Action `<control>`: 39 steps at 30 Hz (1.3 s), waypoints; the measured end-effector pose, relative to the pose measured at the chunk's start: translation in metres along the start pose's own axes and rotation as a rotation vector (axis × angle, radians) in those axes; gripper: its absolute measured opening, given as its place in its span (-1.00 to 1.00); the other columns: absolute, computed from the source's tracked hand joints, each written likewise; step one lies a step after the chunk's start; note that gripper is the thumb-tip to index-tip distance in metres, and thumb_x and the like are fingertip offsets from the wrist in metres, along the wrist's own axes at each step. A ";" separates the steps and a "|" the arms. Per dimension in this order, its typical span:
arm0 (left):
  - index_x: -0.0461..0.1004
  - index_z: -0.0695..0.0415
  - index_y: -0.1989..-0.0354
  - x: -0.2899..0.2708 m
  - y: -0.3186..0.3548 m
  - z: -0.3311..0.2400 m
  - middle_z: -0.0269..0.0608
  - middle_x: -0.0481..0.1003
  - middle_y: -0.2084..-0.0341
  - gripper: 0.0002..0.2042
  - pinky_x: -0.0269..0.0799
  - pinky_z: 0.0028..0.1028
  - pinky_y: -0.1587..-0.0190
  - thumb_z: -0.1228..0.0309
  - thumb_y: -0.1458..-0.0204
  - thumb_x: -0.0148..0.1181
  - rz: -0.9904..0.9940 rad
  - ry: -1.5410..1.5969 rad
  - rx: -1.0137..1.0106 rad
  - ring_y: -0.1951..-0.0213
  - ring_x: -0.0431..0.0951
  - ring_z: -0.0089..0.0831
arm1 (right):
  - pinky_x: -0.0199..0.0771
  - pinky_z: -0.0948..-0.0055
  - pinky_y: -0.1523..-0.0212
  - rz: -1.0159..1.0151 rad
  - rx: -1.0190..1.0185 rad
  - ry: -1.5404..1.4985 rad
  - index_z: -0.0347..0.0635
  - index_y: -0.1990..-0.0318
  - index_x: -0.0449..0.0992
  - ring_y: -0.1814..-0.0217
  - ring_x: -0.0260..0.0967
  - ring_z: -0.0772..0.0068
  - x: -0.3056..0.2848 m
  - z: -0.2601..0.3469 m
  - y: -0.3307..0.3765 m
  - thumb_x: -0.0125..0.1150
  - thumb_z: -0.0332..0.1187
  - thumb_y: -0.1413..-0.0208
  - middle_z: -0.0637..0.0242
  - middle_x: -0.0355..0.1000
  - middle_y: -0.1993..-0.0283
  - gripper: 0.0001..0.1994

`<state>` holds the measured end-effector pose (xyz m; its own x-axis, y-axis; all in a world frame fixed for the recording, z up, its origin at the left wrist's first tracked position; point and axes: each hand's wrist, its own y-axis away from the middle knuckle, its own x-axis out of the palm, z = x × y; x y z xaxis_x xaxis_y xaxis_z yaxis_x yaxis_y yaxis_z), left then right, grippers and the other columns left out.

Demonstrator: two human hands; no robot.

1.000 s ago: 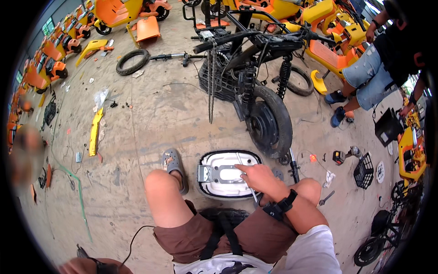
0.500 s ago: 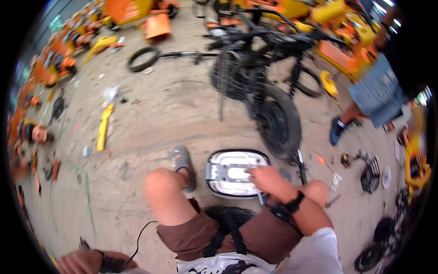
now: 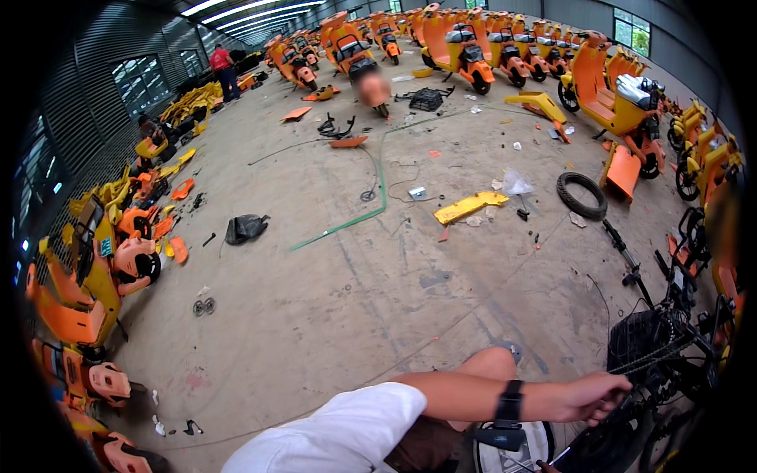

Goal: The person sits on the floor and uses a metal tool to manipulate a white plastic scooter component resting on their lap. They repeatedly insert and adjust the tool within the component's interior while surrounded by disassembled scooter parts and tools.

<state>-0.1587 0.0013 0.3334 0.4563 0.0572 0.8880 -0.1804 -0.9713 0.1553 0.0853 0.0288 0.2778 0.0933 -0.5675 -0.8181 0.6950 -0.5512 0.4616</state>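
My left hand (image 3: 595,398), with a black band and a small device at the wrist, reaches right across my bent knee. Its fingers are curled beside the black frame of a stripped scooter (image 3: 670,339); what they hold, if anything, is hidden. Below that forearm lies a white oval pan with a black rim (image 3: 511,459), partly cut off by the lower edge. A thin silver rod (image 3: 561,455) shows next to it. Of my right hand (image 3: 546,467) only a dark bit at the lower edge seems to show.
A black tyre (image 3: 582,195) and a yellow panel (image 3: 471,206) lie on the concrete floor. A black bag (image 3: 247,229) lies further left. Orange scooters (image 3: 453,47) stand in rows behind. Partly stripped scooters (image 3: 87,299) line the left. A person in red (image 3: 222,63) stands far back.
My view has swung left and up, so the stripped scooter and the white pan now sit at the lower right. My left hand has moved from the lower left over to the scooter.
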 end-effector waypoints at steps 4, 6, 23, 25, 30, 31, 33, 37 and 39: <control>0.27 0.07 0.61 0.000 -0.063 0.011 -0.41 0.20 0.78 -0.67 0.18 -0.48 0.71 0.18 -0.16 0.00 -0.044 -0.244 -0.018 0.75 0.24 -0.55 | 0.45 0.05 0.11 0.144 -0.030 0.140 -0.04 -0.01 0.58 0.16 0.48 -0.18 -0.009 -0.011 -0.006 0.07 -0.32 -0.16 -0.14 0.51 0.21 -0.71; 0.32 0.13 0.68 -0.012 -0.079 0.019 -0.33 0.33 0.80 -0.65 0.27 -0.44 0.75 0.25 -0.13 0.00 -0.080 -0.375 -0.045 0.75 0.37 -0.47 | 0.45 0.06 0.14 0.114 -0.087 0.249 -0.05 0.01 0.59 0.21 0.48 -0.19 -0.010 -0.020 -0.017 0.06 -0.33 -0.16 -0.12 0.52 0.25 -0.71; 0.51 0.28 0.36 -0.037 -0.055 0.065 0.02 0.53 0.43 -0.70 0.48 -0.14 0.22 0.22 -0.03 0.25 0.510 -2.135 -0.161 0.26 0.56 0.01 | 0.50 0.22 0.35 0.133 -0.182 0.299 -0.22 0.56 0.57 0.42 0.52 0.05 -0.018 -0.048 -0.048 0.46 -0.11 0.21 0.11 0.50 0.56 -0.67; 0.52 0.29 0.39 -0.038 -0.053 0.071 0.01 0.54 0.42 -0.70 0.48 -0.15 0.22 0.22 0.00 0.28 0.608 -2.094 -0.276 0.25 0.57 0.00 | 0.50 0.21 0.33 0.167 -0.163 0.275 -0.27 0.55 0.58 0.41 0.52 0.03 -0.019 -0.046 -0.050 0.44 -0.05 0.16 0.10 0.50 0.55 -0.61; 0.52 0.26 0.44 -0.051 -0.055 0.083 -0.03 0.53 0.45 -0.89 0.49 -0.19 0.20 0.50 0.14 0.28 0.583 -2.185 -0.135 0.26 0.57 -0.02 | 0.50 0.15 0.30 0.219 -0.156 0.123 -0.33 0.53 0.58 0.40 0.51 -0.04 -0.011 -0.049 -0.049 0.29 0.03 -0.01 0.02 0.51 0.53 -0.52; 0.52 0.26 0.46 -0.052 -0.054 0.086 -0.04 0.52 0.47 -0.92 0.50 -0.19 0.20 0.55 0.17 0.25 0.552 -2.260 -0.054 0.28 0.57 -0.03 | 0.50 0.14 0.29 0.215 -0.129 0.102 -0.34 0.52 0.58 0.40 0.51 -0.06 -0.011 -0.049 -0.050 0.26 0.05 -0.04 0.01 0.51 0.53 -0.50; 0.52 0.25 0.48 -0.054 -0.056 0.087 -0.03 0.49 0.42 -0.94 0.49 -0.22 0.18 0.60 0.18 0.22 0.511 -2.295 -0.025 0.24 0.54 -0.06 | 0.50 0.08 0.25 0.314 -0.031 0.017 -0.35 0.45 0.60 0.33 0.52 -0.08 -0.008 -0.049 -0.050 0.14 0.03 -0.15 -0.04 0.52 0.46 -0.50; 0.55 0.24 0.43 -0.051 -0.058 0.089 0.00 0.45 0.35 -0.90 0.47 -0.22 0.14 0.57 0.18 0.25 0.525 -2.225 0.080 0.15 0.49 -0.07 | 0.50 0.06 0.15 0.367 -0.013 -0.080 -0.29 0.31 0.61 0.20 0.52 -0.10 0.004 -0.046 -0.050 0.08 0.01 -0.19 -0.01 0.55 0.31 -0.54; 0.56 0.24 0.39 -0.045 -0.056 0.092 0.01 0.44 0.35 -0.87 0.47 -0.21 0.13 0.56 0.18 0.26 0.512 -2.216 0.043 0.16 0.49 -0.05 | 0.47 0.09 0.10 0.261 -0.042 -0.093 -0.25 0.27 0.61 0.15 0.51 -0.06 0.011 -0.045 -0.048 0.06 0.00 -0.20 0.03 0.56 0.25 -0.56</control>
<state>-0.0893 0.0319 0.2450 0.3327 -0.3472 -0.8768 -0.5597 -0.8210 0.1127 0.0853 0.0769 0.2315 0.2087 -0.7419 -0.6372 0.6849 -0.3542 0.6367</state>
